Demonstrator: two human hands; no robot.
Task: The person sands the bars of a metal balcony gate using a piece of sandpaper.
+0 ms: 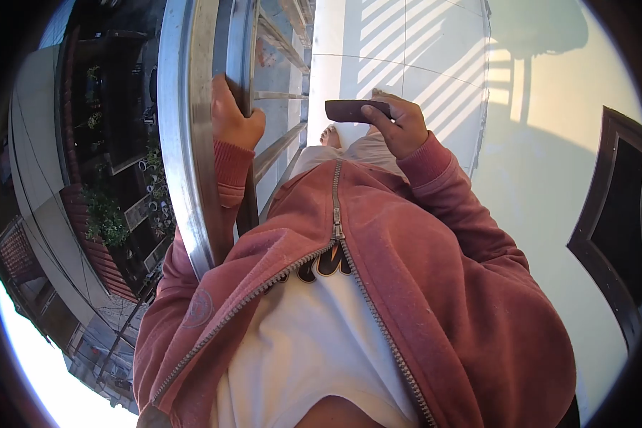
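My left hand [237, 123] is wrapped round a bar of the metal railing [241, 53], its thumb on the side toward me; some of its fingers are hidden behind the bar. In my right hand [401, 123] is a flat, dark brown, rectangular piece [349, 110], pinched with the thumb on top. It is held level above the floor, apart from the railing, and I cannot make out exactly what it is. A wide, shiny top rail [182, 128] runs along the left, beside my left forearm.
Thinner rails [282, 150] cross beside my legs. Below is a tiled floor [378, 68] with striped shadows, where a bare foot [329, 135] shows. A pale wall [528, 171] with a dark-framed opening [585, 214] stands right. Beyond the railing, far below, are plants [107, 217] and roofs.
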